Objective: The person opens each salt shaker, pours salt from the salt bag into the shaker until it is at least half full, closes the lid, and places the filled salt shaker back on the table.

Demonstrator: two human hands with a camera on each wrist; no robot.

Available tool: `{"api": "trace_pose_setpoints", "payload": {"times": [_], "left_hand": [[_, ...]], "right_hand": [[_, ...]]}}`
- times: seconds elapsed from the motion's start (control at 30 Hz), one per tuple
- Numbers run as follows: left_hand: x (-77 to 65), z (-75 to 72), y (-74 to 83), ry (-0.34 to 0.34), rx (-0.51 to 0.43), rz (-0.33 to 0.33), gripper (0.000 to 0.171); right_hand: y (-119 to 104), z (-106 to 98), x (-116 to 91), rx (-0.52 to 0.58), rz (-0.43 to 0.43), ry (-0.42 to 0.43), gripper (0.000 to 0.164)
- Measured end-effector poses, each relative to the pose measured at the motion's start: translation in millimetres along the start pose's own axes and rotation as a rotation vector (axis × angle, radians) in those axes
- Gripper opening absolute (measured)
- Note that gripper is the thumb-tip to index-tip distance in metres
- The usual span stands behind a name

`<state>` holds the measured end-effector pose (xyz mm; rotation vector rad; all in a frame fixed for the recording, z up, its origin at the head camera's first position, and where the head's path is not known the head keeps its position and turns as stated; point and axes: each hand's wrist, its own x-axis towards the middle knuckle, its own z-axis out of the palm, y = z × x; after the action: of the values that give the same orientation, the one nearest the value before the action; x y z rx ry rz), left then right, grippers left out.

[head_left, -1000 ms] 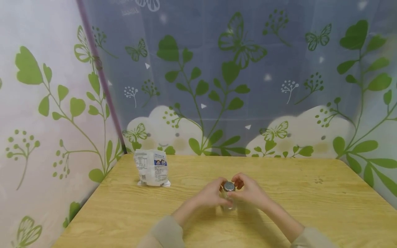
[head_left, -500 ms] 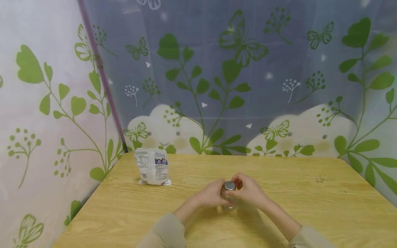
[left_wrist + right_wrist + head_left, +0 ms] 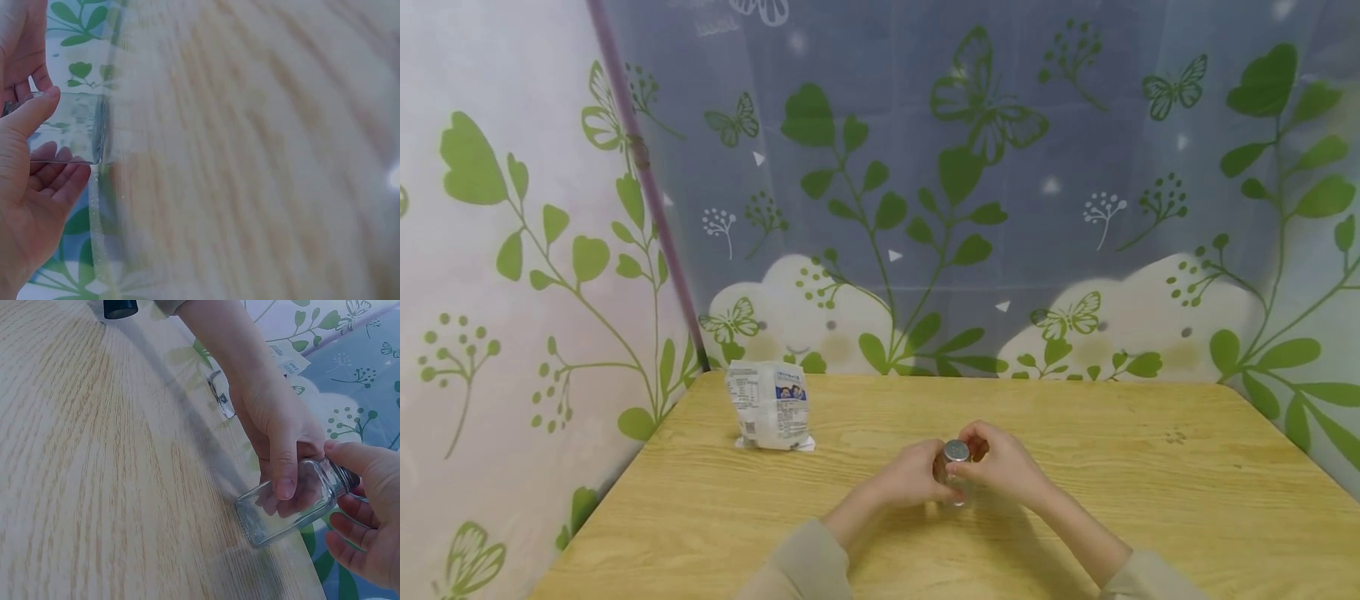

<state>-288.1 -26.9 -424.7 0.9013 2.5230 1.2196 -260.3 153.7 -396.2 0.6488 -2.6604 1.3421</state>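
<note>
A clear glass jar with square sides and a silver lid stands between both hands above the table's middle. My left hand grips the jar's body, its thumb on one side and its fingers curled round the other, as the left wrist view also shows. My right hand pinches the lid and neck with thumb and index finger; its other fingers are loosely bent beside the jar. Through the glass no contents show. The lid is mostly hidden by fingers in the right wrist view.
On the wooden table, a white printed packet stands at the back left. A patterned curtain hangs behind the table, and another one lines the left side. A small dark mark lies on the tabletop at the right.
My right-hand fingers have closed in on the lid from a looser position. The left hand and jar stay nearly in place. The head view has shifted slightly.
</note>
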Motion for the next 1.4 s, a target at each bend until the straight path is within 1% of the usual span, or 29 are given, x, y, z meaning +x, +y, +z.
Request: {"api": "trace_pose_setpoints", "payload": {"times": [0.4,0.6,0.93,1.07,1.4], "left_hand": [[-0.5,-1.7,2.8,-0.018,0.016,-0.018,0.034],[0.0,-1.7,3.8,-0.017,0.032,-0.009,0.033],[-0.1,-2.0,3.5,-0.012,0.018,-0.025,0.034],[0.0,-2.7,4.5,-0.023,0.018,-0.028,0.034],[0.1,-2.8,4.2,-0.027,0.016,-0.024,0.034]], "right_hand": [[8.1,-1.8,0.0,0.08,-0.012,-0.05,0.039],[9.5,-1.4,0.5,0.08,0.0,-0.054,0.04],[9.0,0.7,1.5,0.083,0.014,-0.052,0.042],[9.4,1.3,1.7,0.083,0.018,-0.05,0.042],[7.9,-0.1,0.7,0.121,0.014,-0.071,0.039]]}}
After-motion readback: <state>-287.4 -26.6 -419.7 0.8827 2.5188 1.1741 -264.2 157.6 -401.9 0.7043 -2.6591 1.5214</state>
